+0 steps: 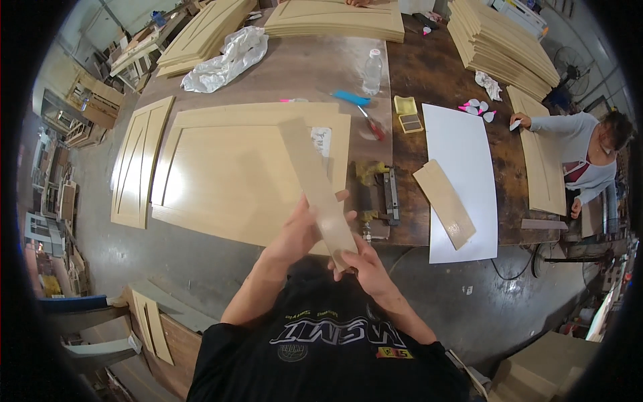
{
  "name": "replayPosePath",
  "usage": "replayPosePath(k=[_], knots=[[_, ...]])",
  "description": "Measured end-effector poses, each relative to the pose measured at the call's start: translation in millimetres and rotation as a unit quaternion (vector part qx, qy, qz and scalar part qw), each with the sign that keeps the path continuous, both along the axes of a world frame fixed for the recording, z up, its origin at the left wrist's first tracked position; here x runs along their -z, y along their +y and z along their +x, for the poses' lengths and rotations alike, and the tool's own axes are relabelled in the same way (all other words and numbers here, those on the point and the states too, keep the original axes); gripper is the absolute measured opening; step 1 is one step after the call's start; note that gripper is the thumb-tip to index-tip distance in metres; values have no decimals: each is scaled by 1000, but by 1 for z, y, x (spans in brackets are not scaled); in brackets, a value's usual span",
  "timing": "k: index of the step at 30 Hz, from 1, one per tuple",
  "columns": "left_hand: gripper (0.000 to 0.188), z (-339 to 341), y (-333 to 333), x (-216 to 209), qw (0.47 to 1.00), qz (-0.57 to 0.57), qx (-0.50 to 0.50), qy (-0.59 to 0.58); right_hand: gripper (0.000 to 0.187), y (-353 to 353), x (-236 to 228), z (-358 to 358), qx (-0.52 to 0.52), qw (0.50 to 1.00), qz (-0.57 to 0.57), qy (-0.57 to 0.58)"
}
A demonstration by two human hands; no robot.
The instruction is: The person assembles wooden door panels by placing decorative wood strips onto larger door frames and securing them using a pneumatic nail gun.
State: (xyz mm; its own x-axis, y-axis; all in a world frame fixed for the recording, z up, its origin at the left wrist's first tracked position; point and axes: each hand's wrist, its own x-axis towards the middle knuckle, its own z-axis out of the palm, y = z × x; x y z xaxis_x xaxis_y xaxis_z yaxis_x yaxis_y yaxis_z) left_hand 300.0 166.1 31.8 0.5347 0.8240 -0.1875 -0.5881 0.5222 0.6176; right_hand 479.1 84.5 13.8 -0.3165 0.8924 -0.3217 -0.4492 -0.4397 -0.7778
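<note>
Both hands are clamped on one pale strip (315, 181): the left hand (295, 229) around its middle, fingertips showing past its right edge, and the right hand (365, 264) on its near end, thumb on top. Slightly blurred, the strip slants away to the left, held over the right part of a large pale panel (228, 181) with a white label (321, 141). Left of that panel lies a narrower framed panel (142, 164). Beyond are a blue object (351, 98), a red-handled tool (374, 126) and a clear bottle (372, 74). To the right, a short wooden board (445, 204) lies partly across a white sheet (462, 144), near an open yellow box (406, 107). Farther right, a co-worker (589, 144) leans at another panel (541, 164), beneath a tall panel stack (502, 50) in view.
</note>
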Motion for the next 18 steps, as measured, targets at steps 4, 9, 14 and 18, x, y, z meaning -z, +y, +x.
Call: replayPosePath(k=[4, 9, 14, 18], knots=[[69, -22, 5, 8, 996, 10, -1, -85, 30, 5, 1, -17, -5, 996, -49, 68], [68, -48, 14, 1, 993, 64, -44, 94, 24, 14, 4, -44, -32, 994, -46, 89], [68, -70, 17, -9, 991, 77, -53, 94, 24, 22, 4, -60, -71, 993, -31, 85], [66, -87, 35, -7, 980, 93, -88, 153, 39, 34, 47, -65, -69, 995, 72, 30]])
